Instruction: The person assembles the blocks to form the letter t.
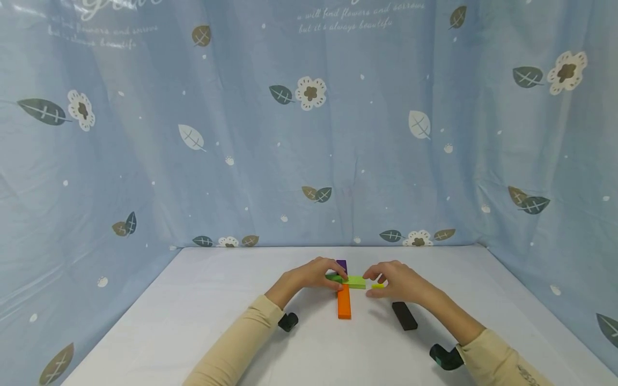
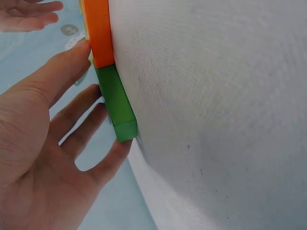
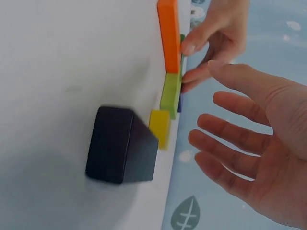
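Several coloured blocks meet in a cross on the white table. An orange block point(image 1: 344, 303) points toward me, a purple block point(image 1: 341, 265) lies at the far side, a dark green block point(image 2: 117, 103) extends left, and a light green block point(image 1: 356, 282) extends right. My left hand point(image 1: 316, 272) pinches the light green block's left end near the crossing, thumb on the near side. My right hand point(image 1: 398, 281) hovers with fingers spread and nothing in them. Below it a yellow block point(image 3: 159, 128) lies just past the light green one, partly hidden in the head view.
A black block point(image 1: 404, 316) lies on the white table point(image 1: 203, 321), nearer me than the right hand. Dark wrist cameras point(image 1: 446, 357) hang below both wrists. A blue patterned curtain point(image 1: 241, 177) stands along the table's back and sides.
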A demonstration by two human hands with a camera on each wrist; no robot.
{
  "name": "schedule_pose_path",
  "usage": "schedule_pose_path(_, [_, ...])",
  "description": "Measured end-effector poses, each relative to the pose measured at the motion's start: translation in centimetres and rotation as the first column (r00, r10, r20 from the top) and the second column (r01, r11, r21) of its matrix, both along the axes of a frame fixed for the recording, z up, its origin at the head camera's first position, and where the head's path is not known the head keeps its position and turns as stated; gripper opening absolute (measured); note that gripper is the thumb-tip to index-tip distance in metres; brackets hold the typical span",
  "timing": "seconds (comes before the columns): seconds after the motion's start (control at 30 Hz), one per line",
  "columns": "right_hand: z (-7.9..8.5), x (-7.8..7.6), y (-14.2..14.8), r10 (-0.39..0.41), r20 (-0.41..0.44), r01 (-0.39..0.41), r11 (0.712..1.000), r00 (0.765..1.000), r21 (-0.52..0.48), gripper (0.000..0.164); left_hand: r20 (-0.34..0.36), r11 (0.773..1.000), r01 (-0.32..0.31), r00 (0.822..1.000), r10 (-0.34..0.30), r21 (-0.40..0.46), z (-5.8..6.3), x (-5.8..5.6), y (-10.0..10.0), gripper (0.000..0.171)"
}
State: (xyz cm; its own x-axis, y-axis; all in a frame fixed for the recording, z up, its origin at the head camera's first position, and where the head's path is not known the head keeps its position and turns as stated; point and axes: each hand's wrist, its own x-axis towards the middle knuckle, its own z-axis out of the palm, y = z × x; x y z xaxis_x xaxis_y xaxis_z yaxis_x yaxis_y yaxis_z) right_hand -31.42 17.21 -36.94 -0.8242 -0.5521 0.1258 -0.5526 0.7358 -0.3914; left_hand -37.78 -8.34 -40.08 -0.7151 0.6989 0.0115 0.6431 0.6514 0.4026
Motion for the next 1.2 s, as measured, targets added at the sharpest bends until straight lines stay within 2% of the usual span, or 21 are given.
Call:
schedule_pose_path(0.47, [-0.2, -0.8, 2.5, -0.107, -0.017, 0.107, 0.994, 0.994, 0.011, 0.038, 0.02, 1.0, -0.009, 1.0, 0.009, 0.004, 0.2, 0.2, -0.1, 0.026])
schedule_pose_path(0.77, [-0.5, -1.5, 4.3, -0.122, 0.004, 0.122, 0.993, 0.993, -0.001, 0.04, 0.013, 1.0, 0.006, 1.0, -0.006, 0.017, 0.2, 0.3, -0.2, 0.027])
schedule_pose_path(1.03, [-1.0, -2.0, 5.1, -0.079, 0.021, 0.08, 0.996, 0.997, -0.028, 0.039, 0.016, 1.0, 0.0, 1.0, -0.001, 0.015, 0.4, 0.5, -0.1, 0.028])
schedule_pose_path(1.2, [-1.1, -2.1, 5.0, -0.016, 0.061, 0.019, 0.999, 0.998, -0.051, 0.039, 0.015, 1.0, -0.004, 1.0, 0.004, 0.013, 0.4, 0.6, -0.1, 0.027])
